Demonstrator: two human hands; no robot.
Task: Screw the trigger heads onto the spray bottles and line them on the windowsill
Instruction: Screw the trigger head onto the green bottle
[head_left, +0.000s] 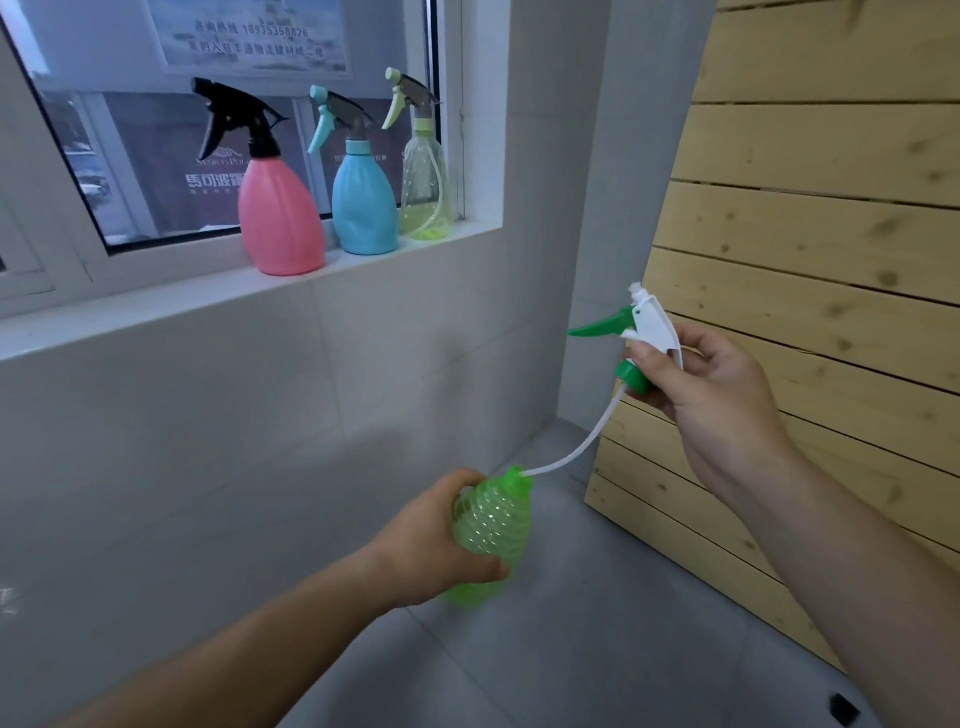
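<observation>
Left hand (441, 540) — wrapped around green bottle (491, 535), held low. Right hand (711, 395) — pinching white trigger head (647, 332), tube tip in bottle neck. Windowsill (363, 275): pink, blue, clear bottles.

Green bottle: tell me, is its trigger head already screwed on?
No: the trigger head is held apart from the green bottle, with only its tube entering the neck.

Green bottle (491, 535): translucent ribbed plastic, glossy. Trigger head (641, 332): smooth white and green plastic. Pink bottle (280, 218), blue bottle (363, 202): opaque satin plastic. Windowsill (208, 306): smooth white. Wall panel (810, 234): knotty unfinished wood slats.
</observation>
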